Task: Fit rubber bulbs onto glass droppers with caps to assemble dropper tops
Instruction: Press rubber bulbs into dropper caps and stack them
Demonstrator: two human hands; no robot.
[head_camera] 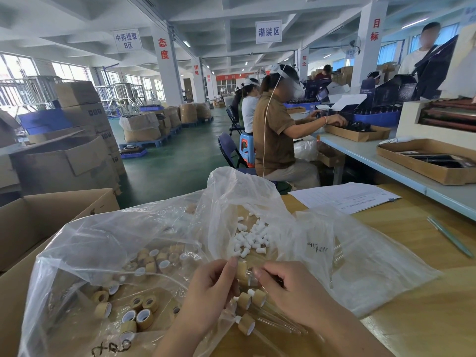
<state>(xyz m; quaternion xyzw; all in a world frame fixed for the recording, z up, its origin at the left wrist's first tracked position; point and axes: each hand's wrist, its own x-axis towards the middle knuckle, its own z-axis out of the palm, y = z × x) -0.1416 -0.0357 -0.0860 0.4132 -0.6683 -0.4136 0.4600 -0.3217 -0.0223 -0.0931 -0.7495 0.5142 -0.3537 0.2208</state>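
Dropper tops [257, 298], already assembled, are lying nearest you on the worktop [425, 318], glass ends pointing lower right. Just beyond them your left grip [213, 292] is pinching a tan cap [242, 270]. Your right grip [291, 289] is grasping what looks like its glass tube [251, 274], long axis running across between the two grips. Rubber bulbs [251, 239] are lying farther off in the bag [231, 191], dead ahead of the cap and about equally near either grip.

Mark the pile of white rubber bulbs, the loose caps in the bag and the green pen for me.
white rubber bulbs [251, 237]: head view, middle of the pile.
loose caps [145, 321]: head view, side of one cap.
green pen [449, 237]: head view, middle of its barrel.
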